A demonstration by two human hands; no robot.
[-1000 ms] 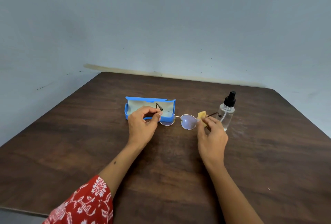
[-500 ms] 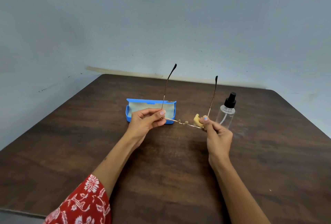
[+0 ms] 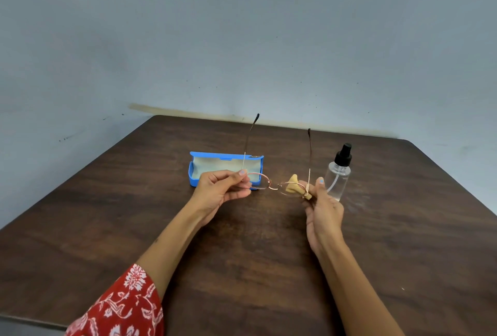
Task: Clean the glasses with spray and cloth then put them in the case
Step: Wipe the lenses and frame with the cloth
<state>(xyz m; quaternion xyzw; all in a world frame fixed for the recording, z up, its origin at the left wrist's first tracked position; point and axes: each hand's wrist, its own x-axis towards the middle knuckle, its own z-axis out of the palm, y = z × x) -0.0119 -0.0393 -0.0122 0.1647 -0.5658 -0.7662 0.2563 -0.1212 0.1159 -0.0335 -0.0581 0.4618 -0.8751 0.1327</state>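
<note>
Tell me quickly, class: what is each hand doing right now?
Left hand: fingers pinch the glasses at the left lens rim.
Right hand: fingers hold the yellow cloth against the right lens and grip that end of the frame.

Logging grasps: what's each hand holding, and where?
Left hand pinches the glasses at their left lens rim; right hand grips the right hinge end with the cloth.

Layout: items on the dark brown wooden table (image 3: 403, 241), with both hands above its middle.

Open blue plastic glasses case (image 3: 197, 178) sat left of centre; clear spray bottle with black pump top (image 3: 339, 174) stood to the right. Between and before them, the thin gold-rimmed round glasses (image 3: 265, 183) were held up, temples pointing upward: left hand (image 3: 224, 190) at their left end, right hand (image 3: 322, 208) at their right end with the small yellow cloth (image 3: 294, 187).
</note>
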